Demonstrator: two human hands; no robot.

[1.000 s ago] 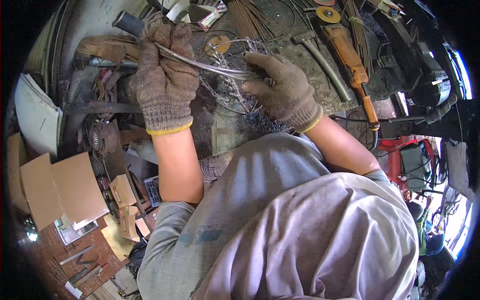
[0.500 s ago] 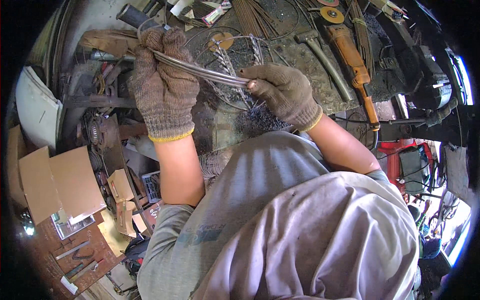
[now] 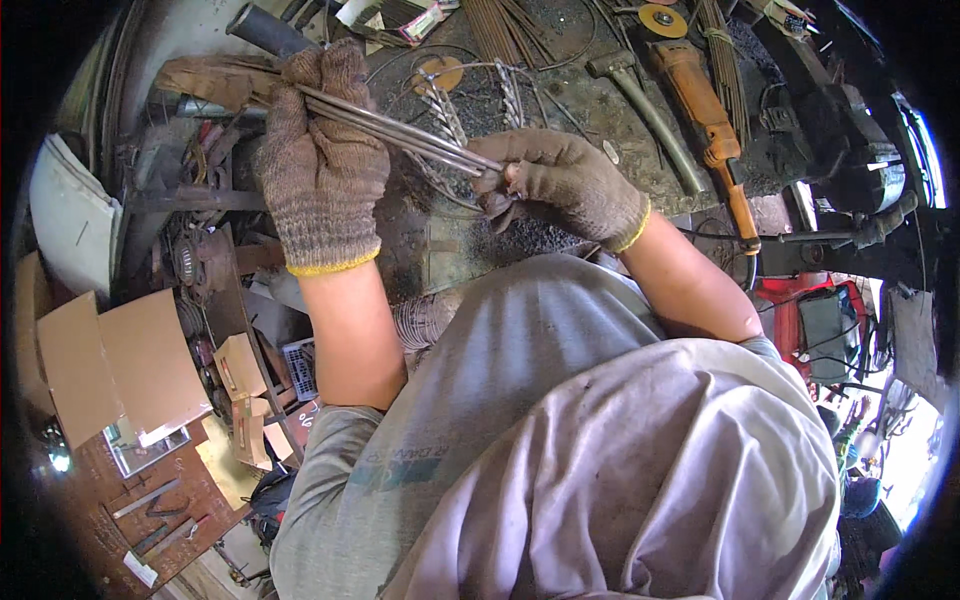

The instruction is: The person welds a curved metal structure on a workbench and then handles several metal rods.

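Several thin, slightly curved metal rods point(image 3: 400, 137) slant between my two hands above the workbench. In a brown knitted glove with a yellow cuff, my left hand point(image 3: 325, 165) is closed around their upper left part. My right hand point(image 3: 572, 185), gloved the same way, pinches their lower right ends between thumb and fingers. Just beyond the rods, a wire piece with twisted metal bars point(image 3: 441, 116) rests on the bench, partly hidden by the rods and my right hand. Whether the rods are joined at the ends inside my gloves cannot be seen.
A hammer point(image 3: 650, 120) and an orange power tool point(image 3: 697, 100) lie to the right on the bench point(image 3: 650, 185). Bundled rusty rods point(image 3: 490, 30) and a yellow disc point(image 3: 662, 19) sit farther back. A dark tube point(image 3: 265, 30) is at far left, open cardboard boxes point(image 3: 150, 365) lower left.
The rods have turned a little and spread apart, their right ends now deeper in my right hand. My right-hand fingers have curled under them. My left hand has shifted slightly left.
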